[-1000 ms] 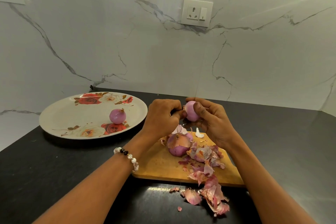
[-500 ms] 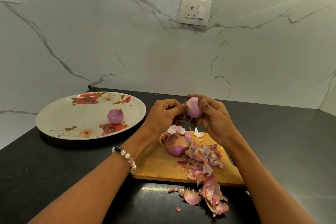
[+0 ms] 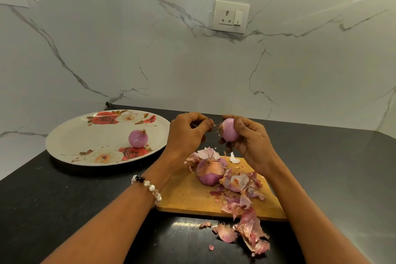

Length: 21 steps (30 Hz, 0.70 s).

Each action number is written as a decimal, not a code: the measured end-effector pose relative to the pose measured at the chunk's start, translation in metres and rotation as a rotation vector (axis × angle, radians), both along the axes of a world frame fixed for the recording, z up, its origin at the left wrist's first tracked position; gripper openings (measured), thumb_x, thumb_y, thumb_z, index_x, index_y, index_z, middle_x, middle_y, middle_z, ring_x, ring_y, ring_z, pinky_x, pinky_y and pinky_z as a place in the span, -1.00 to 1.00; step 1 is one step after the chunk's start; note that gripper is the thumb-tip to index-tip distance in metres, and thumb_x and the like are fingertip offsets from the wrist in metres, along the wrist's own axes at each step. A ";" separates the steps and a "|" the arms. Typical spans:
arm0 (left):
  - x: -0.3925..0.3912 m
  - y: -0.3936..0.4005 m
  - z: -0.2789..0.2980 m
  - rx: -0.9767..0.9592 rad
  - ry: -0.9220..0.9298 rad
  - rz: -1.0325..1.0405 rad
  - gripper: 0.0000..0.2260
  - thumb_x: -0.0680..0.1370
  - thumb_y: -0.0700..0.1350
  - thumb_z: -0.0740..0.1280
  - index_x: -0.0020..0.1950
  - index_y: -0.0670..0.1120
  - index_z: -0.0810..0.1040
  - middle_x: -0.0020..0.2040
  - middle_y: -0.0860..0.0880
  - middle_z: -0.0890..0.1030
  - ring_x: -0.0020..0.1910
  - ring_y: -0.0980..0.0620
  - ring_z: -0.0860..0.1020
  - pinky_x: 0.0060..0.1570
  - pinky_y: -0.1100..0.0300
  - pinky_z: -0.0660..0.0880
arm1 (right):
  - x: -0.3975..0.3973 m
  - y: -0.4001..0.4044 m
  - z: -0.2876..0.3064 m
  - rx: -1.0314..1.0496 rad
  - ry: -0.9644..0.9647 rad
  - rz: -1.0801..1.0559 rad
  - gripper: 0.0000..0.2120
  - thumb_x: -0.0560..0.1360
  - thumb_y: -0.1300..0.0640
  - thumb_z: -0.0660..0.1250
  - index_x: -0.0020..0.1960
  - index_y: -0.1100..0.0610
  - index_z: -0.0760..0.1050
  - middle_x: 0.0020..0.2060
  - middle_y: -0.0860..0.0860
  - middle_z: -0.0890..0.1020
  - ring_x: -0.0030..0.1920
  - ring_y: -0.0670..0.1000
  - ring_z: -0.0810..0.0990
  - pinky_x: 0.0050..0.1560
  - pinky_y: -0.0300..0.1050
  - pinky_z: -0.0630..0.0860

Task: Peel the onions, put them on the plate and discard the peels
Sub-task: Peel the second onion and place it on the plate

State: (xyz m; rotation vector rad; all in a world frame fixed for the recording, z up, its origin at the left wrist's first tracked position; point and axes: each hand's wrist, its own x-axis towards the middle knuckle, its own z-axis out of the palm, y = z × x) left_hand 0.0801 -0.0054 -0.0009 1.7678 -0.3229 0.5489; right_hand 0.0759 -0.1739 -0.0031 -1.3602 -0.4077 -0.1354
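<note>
One peeled onion (image 3: pixel 138 138) plated, another (image 3: pixel 229 129) nearly bare in right grip (image 3: pixel 249 139), left (image 3: pixel 188 133) pinching skin, one unpeeled (image 3: pixel 209 172), peels (image 3: pixel 246 223) undiscarded.

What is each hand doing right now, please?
Left hand: fingers curled, pinching at the root end; contents cannot be told.
Right hand: holding the peeled onion.

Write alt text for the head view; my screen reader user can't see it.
The right hand holds a peeled onion above a cutting board strewn with peels; the left hand pinches at its root. Another onion sits on a floral plate.
</note>
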 end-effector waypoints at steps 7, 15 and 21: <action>0.001 0.001 -0.002 0.184 -0.042 0.005 -0.82 0.48 -0.21 0.43 0.07 -0.09 0.67 -0.04 -0.02 0.69 -0.19 0.19 0.59 -0.14 0.44 0.51 | 0.000 0.000 0.001 0.047 0.013 0.008 -0.62 0.51 0.01 0.21 0.18 0.23 0.55 0.07 0.25 0.58 -0.19 0.16 0.65 -0.36 -0.18 0.58; -0.004 -0.001 0.002 0.243 -0.157 -0.025 -0.73 0.50 -0.10 0.41 0.18 -0.12 0.62 0.02 -0.02 0.67 -0.18 0.22 0.55 -0.17 0.54 0.45 | -0.001 0.000 0.000 0.018 0.011 0.025 -0.63 0.51 0.02 0.22 0.18 0.24 0.55 0.04 0.23 0.61 -0.17 0.16 0.66 -0.31 -0.14 0.62; -0.002 0.002 -0.003 0.458 -0.238 0.041 -0.81 0.48 -0.12 0.43 0.04 -0.17 0.68 -0.09 -0.11 0.69 -0.25 0.16 0.50 -0.18 0.49 0.38 | -0.002 0.002 -0.004 -0.167 -0.020 -0.004 -0.65 0.52 0.00 0.23 0.19 0.16 0.57 0.00 0.20 0.63 -0.12 0.14 0.67 -0.23 -0.10 0.65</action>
